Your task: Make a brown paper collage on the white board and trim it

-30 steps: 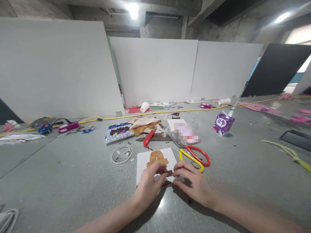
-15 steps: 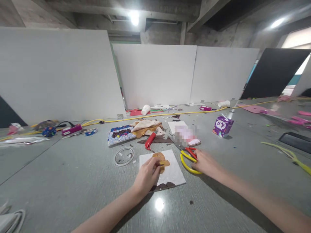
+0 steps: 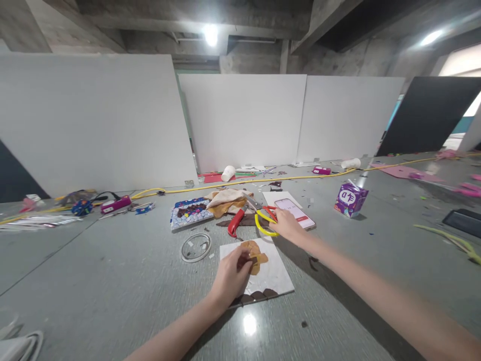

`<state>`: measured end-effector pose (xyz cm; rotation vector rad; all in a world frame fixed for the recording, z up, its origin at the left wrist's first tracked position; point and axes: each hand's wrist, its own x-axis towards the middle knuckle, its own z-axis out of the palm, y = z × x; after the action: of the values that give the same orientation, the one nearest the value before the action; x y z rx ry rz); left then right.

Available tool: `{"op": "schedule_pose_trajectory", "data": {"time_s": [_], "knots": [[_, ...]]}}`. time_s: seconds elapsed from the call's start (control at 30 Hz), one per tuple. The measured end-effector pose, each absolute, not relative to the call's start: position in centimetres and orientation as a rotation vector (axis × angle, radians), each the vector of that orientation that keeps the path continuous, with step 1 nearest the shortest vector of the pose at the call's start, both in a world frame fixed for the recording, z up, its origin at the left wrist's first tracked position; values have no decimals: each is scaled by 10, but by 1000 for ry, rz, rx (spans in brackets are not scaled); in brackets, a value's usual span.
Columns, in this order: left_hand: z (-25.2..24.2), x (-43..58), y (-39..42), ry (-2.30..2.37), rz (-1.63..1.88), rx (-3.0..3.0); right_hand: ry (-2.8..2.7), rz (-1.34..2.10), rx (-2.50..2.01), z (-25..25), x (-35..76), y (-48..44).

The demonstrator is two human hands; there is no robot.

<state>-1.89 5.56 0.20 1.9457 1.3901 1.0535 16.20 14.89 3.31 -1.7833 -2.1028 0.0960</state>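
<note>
My left hand rests on a white square card, its fingers curled against tan paper pieces stuck on the card. Dark brown pieces line the card's near edge. My right hand reaches forward and grips the yellow-and-red handles of a pair of scissors, whose blades point left toward a heap of tan and beige scraps. A phone lies just beyond my right hand.
A red-handled tool, a clear tape ring and a mosaic tile picture lie to the left. A purple carton stands at the right. A yellow cable, cups and scraps lie before white partition boards.
My right hand left the card, took the scissors at the right and carried them forward and left. My left hand shifted up onto the tan pieces.
</note>
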Motion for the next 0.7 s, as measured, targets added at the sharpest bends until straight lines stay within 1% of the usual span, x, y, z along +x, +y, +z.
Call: {"op": "schedule_pose_trajectory", "data": {"time_s": [0.17,0.4,0.6,0.7], "knots": [[1,-20,56,1369,1047,1986,-2127,78,-1816,23,149,160],[5,-19,55,1330,1019,2091,-2210,41,-1752,11,161,163],[-1,-20,54,1264,1141,2224,-2247,8,-1595,27,166,144],[-3,-19,54,1237,1146,2286,-2325,88,-1444,35,168,123]]}}
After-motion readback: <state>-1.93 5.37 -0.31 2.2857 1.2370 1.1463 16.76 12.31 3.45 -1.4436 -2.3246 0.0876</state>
